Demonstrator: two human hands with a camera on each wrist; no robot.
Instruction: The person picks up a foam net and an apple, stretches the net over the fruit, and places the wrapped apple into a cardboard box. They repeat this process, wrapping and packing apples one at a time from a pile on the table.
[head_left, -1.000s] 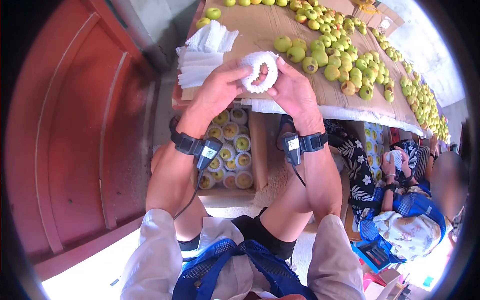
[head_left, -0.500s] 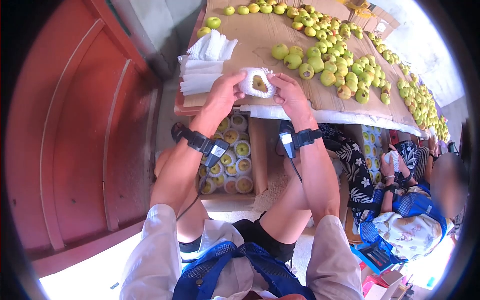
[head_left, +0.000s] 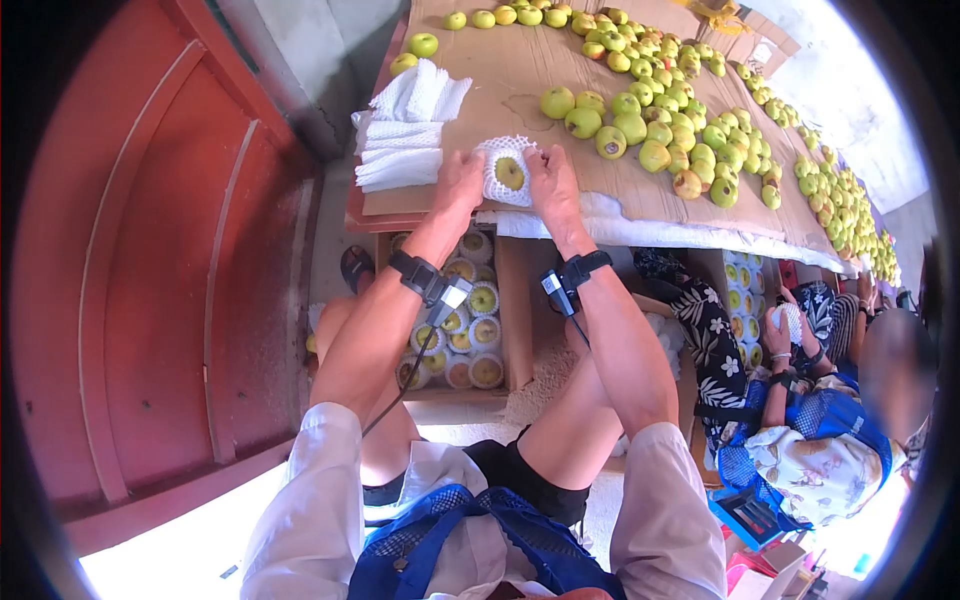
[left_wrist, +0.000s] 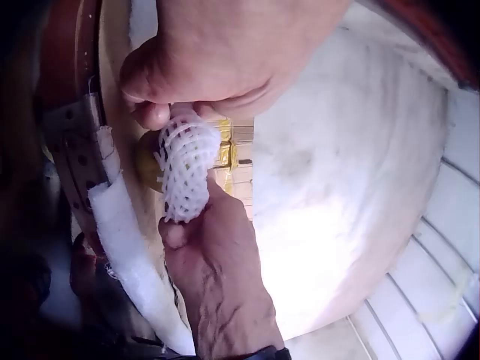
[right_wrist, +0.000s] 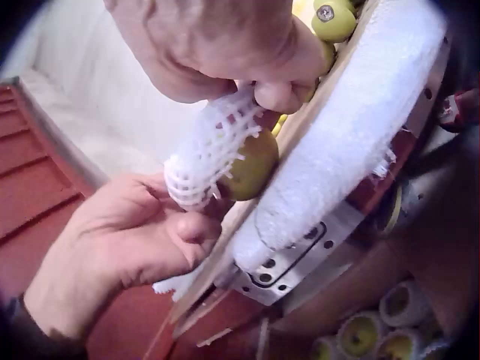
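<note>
Between the two hands, at the near edge of the cardboard-covered table, is a green-yellow apple (head_left: 509, 174) partly covered by a white foam net (head_left: 496, 152). My left hand (head_left: 459, 182) pinches the net's left side and my right hand (head_left: 553, 184) pinches its right side. In the left wrist view the net (left_wrist: 187, 165) is stretched between both hands, the apple (left_wrist: 150, 159) showing beside it. The right wrist view shows the apple (right_wrist: 253, 166) bulging out of the net's open mesh, with fingers and thumbs gripping the net at both ends.
Folded foam nets (head_left: 400, 150) lie left on the table (head_left: 490, 75). Many loose apples (head_left: 655, 155) spread across its right side. Below is a box of netted apples (head_left: 483, 330). A red door (head_left: 150, 250) stands left; another person (head_left: 820, 430) sits right, holding a netted item.
The net was first held up as an open ring; now it lies around an apple's sides. Both hands have come lower and closer together, the right one moving left.
</note>
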